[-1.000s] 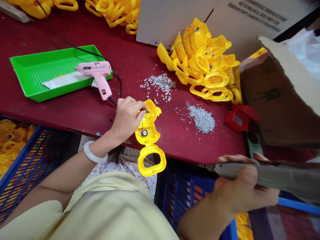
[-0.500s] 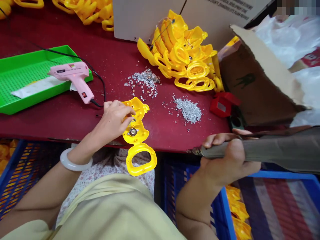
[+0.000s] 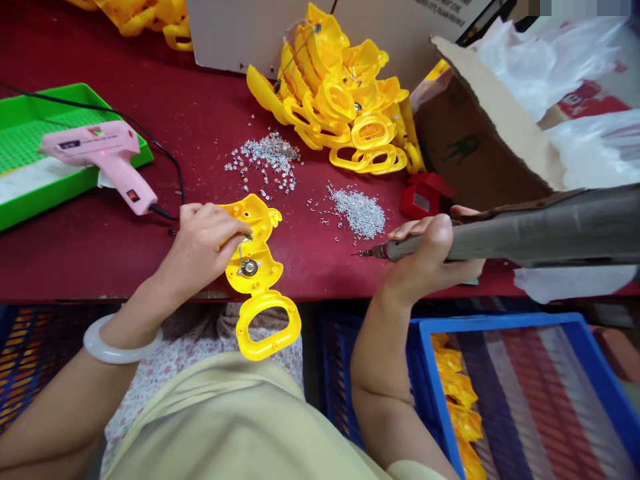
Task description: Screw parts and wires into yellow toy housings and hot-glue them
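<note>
Two hands are busy here; your right hand [image 3: 430,257] has come up with the driver [image 3: 525,227], from past the table edge to over the table [image 3: 310,280]; its thin tip now points at the space just beside the heap of screws [image 3: 359,212]; that puts the tool closer to the screws than to the toy [image 3: 267,272], and it does not touch the toy yet; your right hand is wrapped tight around the driver.

Your left hand [image 3: 203,240] is on the toy at its upper left side; thumb and finger pinch a small dark part [image 3: 249,235] inside it; I cannot tell if the other fingers grip the toy too; the toy lies open side up at the near edge of the table, in front of you; its handle [image 3: 244,340] sticks out over your lap, and a round black part [image 3: 249,268] sits in its lower half.

The table is dark red; shiny bits [image 3: 270,157] are spread behind the toy, and a yellow heap [image 3: 345,100] stands behind them; on the left, a pink glue gun [image 3: 110,157] lies over the edge of a green tray [image 3: 85,200]; on the right are a little red box [image 3: 420,195] and a brown box [image 3: 480,133]; a blue crate [image 3: 500,321] stands below the table, with yellow things in it.
</note>
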Demonstrator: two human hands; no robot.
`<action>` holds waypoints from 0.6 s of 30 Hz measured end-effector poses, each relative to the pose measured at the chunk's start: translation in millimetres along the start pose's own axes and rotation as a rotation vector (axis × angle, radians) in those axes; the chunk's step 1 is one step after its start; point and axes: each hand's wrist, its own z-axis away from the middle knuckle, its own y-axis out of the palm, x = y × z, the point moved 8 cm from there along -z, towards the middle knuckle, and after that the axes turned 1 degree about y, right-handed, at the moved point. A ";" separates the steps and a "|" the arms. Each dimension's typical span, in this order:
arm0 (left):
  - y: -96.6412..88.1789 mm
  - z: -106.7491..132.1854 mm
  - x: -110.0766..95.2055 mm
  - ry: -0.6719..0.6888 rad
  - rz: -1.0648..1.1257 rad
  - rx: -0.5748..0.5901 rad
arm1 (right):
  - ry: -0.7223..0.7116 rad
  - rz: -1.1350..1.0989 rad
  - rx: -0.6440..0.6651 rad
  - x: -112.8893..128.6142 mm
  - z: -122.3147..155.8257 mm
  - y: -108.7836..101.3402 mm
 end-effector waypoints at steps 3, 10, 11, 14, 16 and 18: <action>-6.6 2.4 -3.2 0.028 0.005 -0.044 | -0.033 0.060 -0.033 0.3 -7.1 -11.7; -18.0 -17.8 -31.1 0.159 -0.024 -0.076 | 0.036 0.041 -0.037 -3.9 -7.5 -27.8; -7.6 -26.6 -38.3 0.207 -0.028 0.012 | 0.040 0.028 -0.032 -2.2 -5.0 -27.7; 35.0 -53.4 -61.7 0.365 -0.039 0.280 | 0.037 0.004 -0.028 5.5 3.8 -27.8; 65.8 -68.2 -77.4 0.463 -0.064 0.421 | 0.048 -0.003 -0.028 9.2 9.0 -29.5; 95.5 -77.4 -90.9 0.533 -0.118 0.564 | 0.061 -0.013 -0.027 11.3 12.3 -32.9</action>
